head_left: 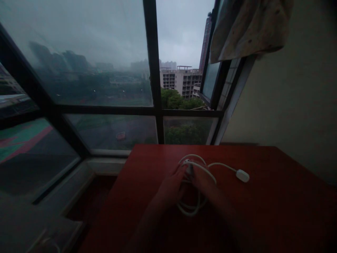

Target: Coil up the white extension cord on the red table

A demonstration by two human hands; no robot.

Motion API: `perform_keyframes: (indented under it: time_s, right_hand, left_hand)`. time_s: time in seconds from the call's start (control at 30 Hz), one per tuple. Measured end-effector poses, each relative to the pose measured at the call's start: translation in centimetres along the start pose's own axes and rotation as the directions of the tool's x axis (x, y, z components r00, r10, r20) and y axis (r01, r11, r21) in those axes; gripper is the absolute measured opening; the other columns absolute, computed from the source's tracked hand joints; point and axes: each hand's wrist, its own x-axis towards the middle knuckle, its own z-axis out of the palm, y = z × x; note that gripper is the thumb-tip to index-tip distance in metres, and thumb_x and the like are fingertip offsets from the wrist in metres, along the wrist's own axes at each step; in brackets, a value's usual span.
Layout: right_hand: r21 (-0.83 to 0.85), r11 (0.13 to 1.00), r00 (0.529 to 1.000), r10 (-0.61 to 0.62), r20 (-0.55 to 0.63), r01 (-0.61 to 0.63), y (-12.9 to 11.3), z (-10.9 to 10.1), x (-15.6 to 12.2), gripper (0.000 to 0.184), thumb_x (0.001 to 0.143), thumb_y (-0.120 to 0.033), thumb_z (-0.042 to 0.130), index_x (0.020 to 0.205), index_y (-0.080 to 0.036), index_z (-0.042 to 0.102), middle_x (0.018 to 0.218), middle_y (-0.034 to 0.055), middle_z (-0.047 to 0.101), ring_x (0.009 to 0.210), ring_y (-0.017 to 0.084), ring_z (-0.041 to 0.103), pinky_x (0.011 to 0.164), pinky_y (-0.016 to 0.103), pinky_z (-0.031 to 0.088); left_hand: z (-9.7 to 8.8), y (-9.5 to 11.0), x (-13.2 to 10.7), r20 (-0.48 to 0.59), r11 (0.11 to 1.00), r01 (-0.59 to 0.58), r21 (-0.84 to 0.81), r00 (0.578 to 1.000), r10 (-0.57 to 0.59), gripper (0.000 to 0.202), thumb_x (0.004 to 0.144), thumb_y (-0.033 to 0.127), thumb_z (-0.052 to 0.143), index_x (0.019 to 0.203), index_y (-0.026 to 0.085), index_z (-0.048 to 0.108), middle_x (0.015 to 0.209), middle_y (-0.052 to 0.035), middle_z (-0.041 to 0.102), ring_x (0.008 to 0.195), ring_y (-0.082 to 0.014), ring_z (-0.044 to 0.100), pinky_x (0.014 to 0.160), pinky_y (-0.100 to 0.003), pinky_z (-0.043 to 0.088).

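A long white cable [196, 209] lies in loose loops on the red-brown table, under and around both hands. My left hand [171, 184] comes in from the left, its fingers closed on a bunched part of the cable. From the other side my right hand [202, 178] meets it, also closed on the cable at the same spot. One loop passes over the back of my right hand. What sits between the fingertips is small, pale and too dark to make out. The cable's far end runs right to a white rounded block [242, 175], which rests on the table apart from my hands.
The red-brown table [263, 211] reaches to a dark-framed window [155, 112] whose right casement stands open. A pale patterned curtain [250, 31] hangs at upper right beside a plain wall. Left of the table, a low sill [105, 165] and the floor show.
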Motion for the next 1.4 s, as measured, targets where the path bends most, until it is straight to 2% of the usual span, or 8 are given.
perform_keyframes:
  time_s: [0.27, 0.53, 0.77, 0.87, 0.97, 1.13, 1.27, 1.4]
  right_hand:
    - [0.049, 0.999, 0.99, -0.012, -0.139, 0.019, -0.5, 0.1, -1.5, 0.05, 0.08, -0.016, 0.045, 0.129, -0.018, 0.048, 0.128, 0.0121, 0.056, 0.12, 0.027, 0.049, 0.102, 0.044, 0.038]
    - [0.05, 0.998, 0.997, 0.037, -0.071, -0.033, -2.3, -0.8, -1.3, 0.046, 0.083, -0.013, 0.042, 0.129, -0.017, 0.048, 0.126, 0.0141, 0.058, 0.118, 0.026, 0.051, 0.102, 0.043, 0.035]
    - [0.022, 0.995, 0.995, -0.1, 0.017, 0.1, -5.2, -1.1, -2.4, 0.051, 0.077, -0.008, 0.05, 0.128, -0.015, 0.05, 0.129, 0.016, 0.056, 0.119, 0.028, 0.049, 0.104, 0.045, 0.032]
    - [0.153, 0.972, 0.984, -0.17, -0.057, 0.177, -5.3, -0.7, -2.5, 0.056, 0.074, -0.005, 0.049, 0.129, -0.016, 0.049, 0.13, 0.0137, 0.056, 0.12, 0.026, 0.048, 0.105, 0.044, 0.033]
    - [0.302, 0.934, 0.975, -0.145, -0.165, 0.19, -4.2, -0.2, -2.0, 0.06, 0.072, -0.005, 0.05, 0.131, -0.018, 0.046, 0.133, 0.0119, 0.053, 0.124, 0.025, 0.045, 0.106, 0.046, 0.033]
    - [0.528, 0.82, 0.974, -0.162, -0.161, 0.223, -2.5, -1.6, -1.1, 0.06, 0.071, -0.007, 0.055, 0.129, -0.023, 0.049, 0.132, 0.0072, 0.054, 0.121, 0.022, 0.049, 0.104, 0.04, 0.038]
    - [0.596, 0.803, 0.973, 0.129, -0.194, 0.012, -0.8, -3.9, -0.8, 0.021, 0.085, -0.026, 0.05, 0.101, -0.021, 0.064, 0.1, 0.0065, 0.069, 0.089, 0.02, 0.064, 0.08, 0.034, 0.05]
    - [0.5, 0.832, 0.94, 0.329, -0.093, -0.242, 0.7, -3.5, -0.7, 0.026, 0.083, -0.041, 0.055, 0.09, -0.018, 0.063, 0.084, 0.0073, 0.067, 0.075, 0.022, 0.063, 0.07, 0.035, 0.049]
  left_hand:
    - [-0.7, 0.0, 0.1, -0.08, 0.996, -0.049, -0.073, 0.996, 0.043, 0.078, 0.074, 0.004, 0.045, 0.147, 0.025, 0.025, 0.153, -0.0035, 0.031, 0.142, -0.0218, 0.021, 0.117, -0.046, 0.024]
    - [-0.7, -0.1, 0.2, -0.153, 0.954, 0.057, -0.294, 0.983, -0.106, 0.058, 0.077, 0.01, 0.05, 0.135, 0.02, 0.046, 0.143, -0.0099, 0.045, 0.138, -0.0251, 0.03, 0.114, -0.044, 0.026]
    - [-0.7, -2.6, -0.3, -0.059, 0.718, 0.221, -0.66, 0.937, -0.344, 0.07, 0.083, 0.026, 0.055, 0.147, 0.019, 0.026, 0.149, -0.0141, 0.037, 0.132, -0.0256, 0.041, 0.104, -0.039, 0.039]
    - [-1.1, -3.3, -0.4, -0.043, 0.759, 0.235, -0.607, 0.944, -0.326, 0.06, 0.084, 0.033, 0.057, 0.139, 0.016, 0.041, 0.143, -0.0145, 0.045, 0.127, -0.0267, 0.045, 0.104, -0.04, 0.038]
    - [-1.5, -2.9, -0.2, -0.06, 0.891, 0.103, -0.443, 0.988, -0.144, 0.045, 0.079, 0.033, 0.064, 0.121, 0.018, 0.059, 0.131, -0.0116, 0.057, 0.121, -0.0271, 0.05, 0.106, -0.044, 0.035]
    - [-1.5, -2.0, 0.4, -0.256, 0.991, 0.057, -0.117, 0.963, -0.086, 0.032, 0.067, 0.025, 0.07, 0.099, 0.021, 0.07, 0.12, -0.0091, 0.063, 0.121, -0.0291, 0.047, 0.109, -0.05, 0.027]
    - [-0.8, -2.6, 0.3, -0.301, 0.937, 0.207, -0.281, 0.908, -0.291, 0.032, 0.066, 0.02, 0.065, 0.097, 0.018, 0.07, 0.107, -0.0094, 0.068, 0.105, -0.028, 0.057, 0.095, -0.044, 0.043]
    - [-0.3, -3.4, 0.2, -0.293, 0.842, 0.325, -0.43, 0.832, -0.471, 0.03, 0.069, 0.022, 0.06, 0.097, 0.014, 0.068, 0.099, -0.0098, 0.068, 0.098, -0.0267, 0.061, 0.087, -0.041, 0.047]
